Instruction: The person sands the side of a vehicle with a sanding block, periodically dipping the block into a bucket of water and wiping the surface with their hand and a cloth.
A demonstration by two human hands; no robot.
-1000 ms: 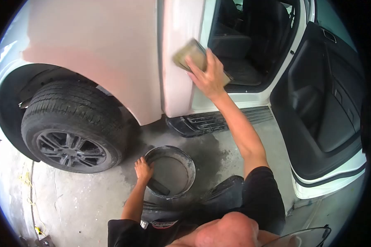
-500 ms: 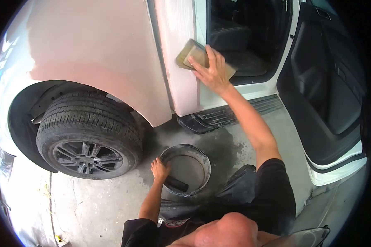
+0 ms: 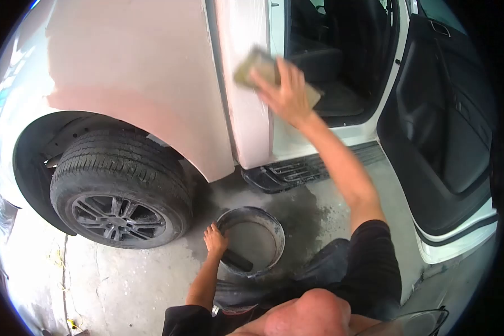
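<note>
My right hand (image 3: pixel 287 92) is raised against the pinkish primed panel (image 3: pixel 252 126) beside the door opening. Its fingers press a folded sheet of sandpaper (image 3: pixel 261 63) to that surface; a loose beige end sticks out past the palm. The sandpaper and fingertips are blurred. Low down, my left hand (image 3: pixel 215 241) grips the left rim of a round bucket (image 3: pixel 280 232) on the floor. Inside the bucket is greyish water, with a dark bar-shaped block (image 3: pixel 238 261) leaning by the near left wall, close to that hand.
The vehicle's rear wheel (image 3: pixel 120 185) stands left of the bucket under the primed fender (image 3: pixel 129 56). A black side step (image 3: pixel 297 173) juts out below the panel. On the right, the open door (image 3: pixel 448 123) reaches outward. The concrete floor (image 3: pixel 145 280) is wet around the bucket.
My right hand and the sandpaper have shifted slightly up and left relative to the panel. The view has tilted a little, so the vehicle and bucket appear lower. My left hand stays at the bucket.
</note>
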